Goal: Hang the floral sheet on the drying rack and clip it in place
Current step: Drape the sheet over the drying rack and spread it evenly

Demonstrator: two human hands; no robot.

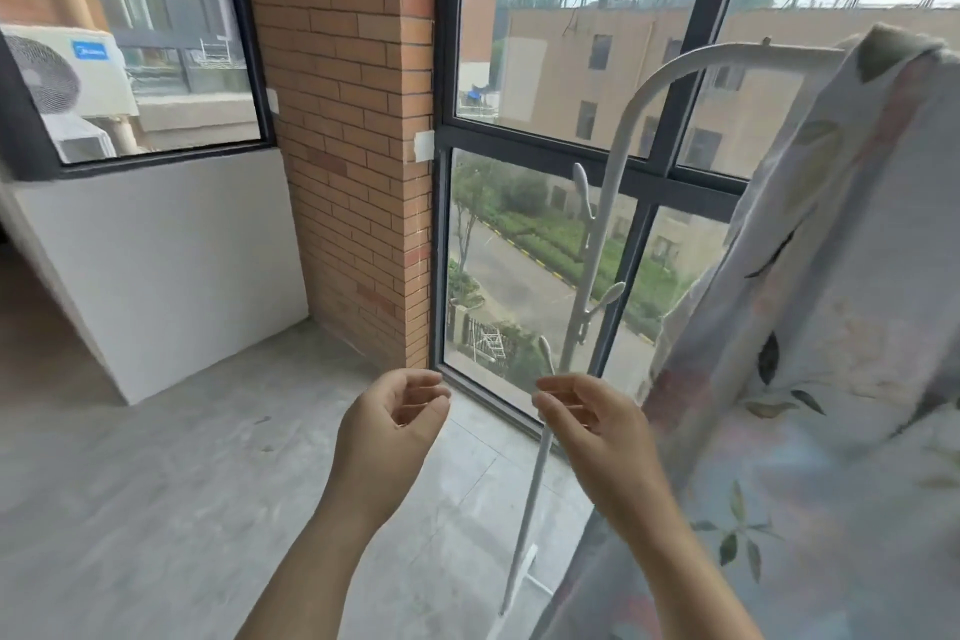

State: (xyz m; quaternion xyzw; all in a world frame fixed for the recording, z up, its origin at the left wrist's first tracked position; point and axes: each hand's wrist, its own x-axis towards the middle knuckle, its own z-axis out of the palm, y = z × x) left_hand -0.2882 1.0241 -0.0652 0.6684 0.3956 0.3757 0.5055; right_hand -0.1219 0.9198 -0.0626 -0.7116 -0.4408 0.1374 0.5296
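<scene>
The floral sheet (831, 327), pale with leaf and flower prints, hangs over the top bar of the white drying rack (613, 161) at the right and falls down past the frame's bottom edge. The rack's curved upright carries several small side hooks. My left hand (395, 426) and my right hand (592, 426) are raised in front of me, left of the sheet, fingers loosely curled and apart, with nothing in them. My right hand is in front of the rack's lower pole, not touching the sheet. No clip is visible.
A tall dark-framed window (649, 172) stands right behind the rack. A brick pillar (353, 120) rises to the left of it, with a white low wall (171, 265) and another window further left. Grey tiled floor (182, 509) lies below my hands.
</scene>
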